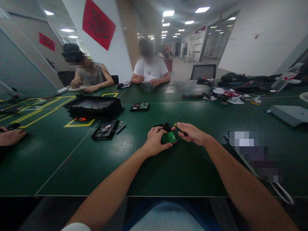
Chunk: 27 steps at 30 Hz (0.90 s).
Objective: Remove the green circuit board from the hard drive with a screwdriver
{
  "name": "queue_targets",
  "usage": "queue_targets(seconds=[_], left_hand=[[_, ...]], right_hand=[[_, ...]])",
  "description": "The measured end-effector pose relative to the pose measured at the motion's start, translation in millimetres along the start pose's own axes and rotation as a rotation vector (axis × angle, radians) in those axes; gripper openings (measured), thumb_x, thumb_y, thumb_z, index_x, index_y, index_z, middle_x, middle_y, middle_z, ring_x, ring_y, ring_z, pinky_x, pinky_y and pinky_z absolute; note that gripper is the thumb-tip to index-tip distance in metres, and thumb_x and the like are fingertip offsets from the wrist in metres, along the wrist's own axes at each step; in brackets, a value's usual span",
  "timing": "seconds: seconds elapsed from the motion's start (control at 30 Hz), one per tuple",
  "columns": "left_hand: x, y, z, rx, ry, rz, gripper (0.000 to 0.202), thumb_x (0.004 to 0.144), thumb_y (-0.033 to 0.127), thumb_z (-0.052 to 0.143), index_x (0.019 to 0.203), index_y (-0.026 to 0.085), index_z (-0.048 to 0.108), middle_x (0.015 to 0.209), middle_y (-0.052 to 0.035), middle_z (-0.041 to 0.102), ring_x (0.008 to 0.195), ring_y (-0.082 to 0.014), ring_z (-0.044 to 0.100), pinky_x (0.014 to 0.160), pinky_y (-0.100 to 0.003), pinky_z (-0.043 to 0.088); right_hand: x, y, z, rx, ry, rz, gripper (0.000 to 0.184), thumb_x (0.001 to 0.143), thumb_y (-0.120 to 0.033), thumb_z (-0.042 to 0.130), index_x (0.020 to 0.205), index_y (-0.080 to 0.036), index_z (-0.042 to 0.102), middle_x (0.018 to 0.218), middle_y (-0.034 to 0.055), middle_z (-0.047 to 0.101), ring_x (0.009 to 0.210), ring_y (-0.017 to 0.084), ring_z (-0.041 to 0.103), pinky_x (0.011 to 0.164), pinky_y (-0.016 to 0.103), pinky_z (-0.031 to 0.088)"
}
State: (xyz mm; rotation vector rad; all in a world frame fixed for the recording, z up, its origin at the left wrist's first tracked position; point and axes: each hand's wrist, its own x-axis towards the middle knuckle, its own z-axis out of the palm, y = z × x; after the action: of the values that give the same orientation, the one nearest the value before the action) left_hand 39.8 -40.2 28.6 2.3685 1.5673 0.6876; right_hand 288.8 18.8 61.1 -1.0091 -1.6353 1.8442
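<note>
My left hand (155,141) is closed around a black hard drive (166,127) with a green circuit board (169,138) facing up, pressing it onto the green table (144,173). My right hand (192,132) pinches a small screwdriver (181,129) with a yellow and black handle, its tip pointed at the drive's upper right corner. Both forearms reach in from the bottom of the view.
An opened hard drive (105,130) with a loose green board (120,126) lies to the left, beside a black tray (92,106). Another drive (140,106) lies farther back. Two people sit at the far side. Another person's hand (11,136) rests at left. Tools clutter the far right (231,93).
</note>
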Motion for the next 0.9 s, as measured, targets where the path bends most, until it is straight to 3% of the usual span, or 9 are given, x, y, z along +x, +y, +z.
queue_targets(seconds=[0.1,0.17,0.27,0.37,0.43,0.53,0.7,0.83,0.9], left_hand=[[0,-1,1.9,0.003,0.004,-0.009,0.060,0.082,0.056,0.082,0.130,0.024,0.065,0.147,-0.0133,0.057,0.141,-0.0382,0.046,0.116,-0.057,0.041],[1,-2,2.8,0.008,0.007,-0.006,0.061,0.082,0.056,0.082,0.130,0.024,0.065,0.147,-0.0136,0.057,0.141,-0.0381,0.046,0.116,-0.057,0.041],[1,-2,2.8,0.014,0.012,0.005,0.061,0.083,0.057,0.080,0.131,0.023,0.065,0.147,-0.0140,0.057,0.141,-0.0381,0.046,0.116,-0.058,0.041],[0,-2,2.1,0.013,0.012,0.006,0.060,0.084,0.058,0.080,0.131,0.023,0.065,0.147,-0.0140,0.056,0.141,-0.0383,0.046,0.116,-0.058,0.041],[0,-1,1.8,0.012,0.010,0.004,0.061,0.083,0.058,0.080,0.131,0.024,0.065,0.147,-0.0138,0.056,0.141,-0.0384,0.046,0.116,-0.058,0.042],[0,-1,1.4,0.009,0.008,0.004,0.062,0.083,0.058,0.081,0.131,0.024,0.065,0.147,-0.0138,0.056,0.141,-0.0387,0.046,0.116,-0.058,0.041],[0,0,-0.4,0.001,-0.006,0.004,0.062,0.084,0.059,0.079,0.132,0.024,0.064,0.148,-0.0145,0.055,0.142,-0.0395,0.045,0.116,-0.060,0.041],[0,0,-1.6,0.001,-0.012,-0.002,0.063,0.083,0.060,0.079,0.132,0.023,0.064,0.148,-0.0150,0.056,0.142,-0.0393,0.045,0.116,-0.059,0.041],[0,0,-1.7,-0.001,-0.012,-0.004,0.063,0.083,0.060,0.079,0.132,0.023,0.065,0.148,-0.0149,0.056,0.142,-0.0392,0.045,0.116,-0.059,0.041]], right_hand=[[-8,0,-6,-0.010,-0.345,0.140,0.055,0.100,-0.068,0.058,0.119,-0.017,0.064,0.066,-0.0084,0.042,0.043,0.004,0.022,0.037,0.016,0.013],[-13,0,-9,-0.012,-0.500,0.194,0.055,0.101,-0.067,0.057,0.119,-0.015,0.065,0.065,-0.0083,0.042,0.042,0.003,0.022,0.036,0.015,0.014],[-18,1,-10,0.007,-0.633,0.234,0.054,0.104,-0.064,0.054,0.115,-0.013,0.068,0.064,-0.0083,0.040,0.043,0.003,0.021,0.036,0.015,0.016],[-17,2,-10,0.033,-0.676,0.223,0.054,0.104,-0.063,0.054,0.110,-0.011,0.069,0.062,-0.0086,0.040,0.042,0.003,0.020,0.035,0.015,0.017],[-13,4,-9,0.052,-0.613,0.172,0.054,0.103,-0.064,0.056,0.105,-0.011,0.069,0.060,-0.0088,0.039,0.041,0.003,0.021,0.035,0.015,0.016],[-5,6,-11,0.124,-0.390,0.051,0.055,0.101,-0.067,0.057,0.094,-0.013,0.069,0.059,-0.0082,0.040,0.042,0.003,0.022,0.038,0.016,0.019],[7,5,-15,0.382,-0.017,-0.128,0.048,0.093,-0.064,0.066,0.088,-0.016,0.072,0.067,-0.0015,0.052,0.051,0.008,0.041,0.042,0.019,0.030],[12,6,-16,0.472,0.211,-0.284,0.040,0.088,-0.059,0.077,0.099,-0.020,0.078,0.083,0.0019,0.065,0.073,0.014,0.061,0.063,0.024,0.051],[14,7,-14,0.455,0.309,-0.371,0.040,0.085,-0.058,0.083,0.104,-0.023,0.079,0.092,0.0023,0.071,0.086,0.016,0.065,0.073,0.026,0.053]])
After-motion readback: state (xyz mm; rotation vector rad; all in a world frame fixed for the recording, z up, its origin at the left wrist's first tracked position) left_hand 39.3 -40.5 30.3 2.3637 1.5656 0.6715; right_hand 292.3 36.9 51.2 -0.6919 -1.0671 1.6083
